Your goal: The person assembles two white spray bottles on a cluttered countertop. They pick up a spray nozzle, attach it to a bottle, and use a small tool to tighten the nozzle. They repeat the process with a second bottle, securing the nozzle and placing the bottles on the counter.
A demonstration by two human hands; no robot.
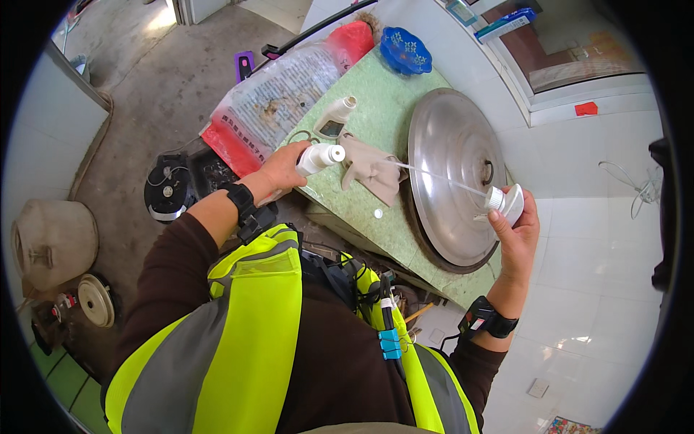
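Observation:
My left hand (pixel 285 166) grips a white plastic bottle (pixel 319 158) by its body, its open neck pointing right. In my right hand (pixel 520 230) is a white spray head (pixel 502 204) with a ribbed collar. Its long thin dip tube (pixel 441 178) stretches left, in front of the metal lid and over the cloth, apart from the bottle. A beige cloth (pixel 370 166) lies crumpled on the green countertop (pixel 387 126). Behind the left hand stands another white bottle (pixel 337 116) with a dark label. A small white cap (pixel 378 214) rests near the counter's front edge.
A large round metal lid (pixel 452 137) takes up the counter's right side, against the tiled wall. At the back sits a blue scalloped bowl (pixel 405 50). A red and white sack (pixel 275 98) lies left of the counter. A black appliance (pixel 168 186) stands on the floor.

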